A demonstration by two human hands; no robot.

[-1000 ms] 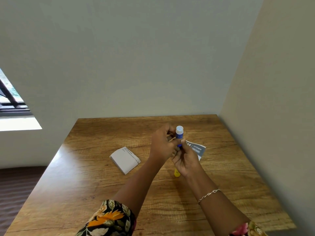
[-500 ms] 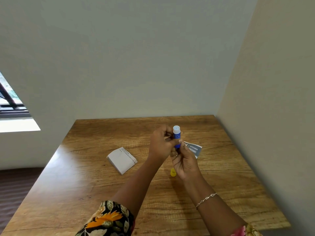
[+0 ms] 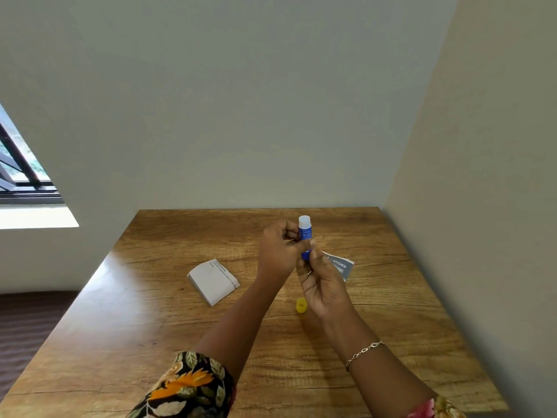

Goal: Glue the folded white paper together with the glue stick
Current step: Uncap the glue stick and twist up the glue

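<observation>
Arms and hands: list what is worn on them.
Left arm: short dark floral sleeve with an orange flower and pale leaves; nothing visible on the left hand. Right arm: thin chain bracelet at the wrist, pink-red floral sleeve edge, perhaps a ring on the right hand.

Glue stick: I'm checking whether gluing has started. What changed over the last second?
The glue stick rose slightly, still held upright by the left hand and right hand. The yellow cap, earlier half hidden by the right hand, now shows. The folded white paper, cap and printed card stayed put.
</observation>
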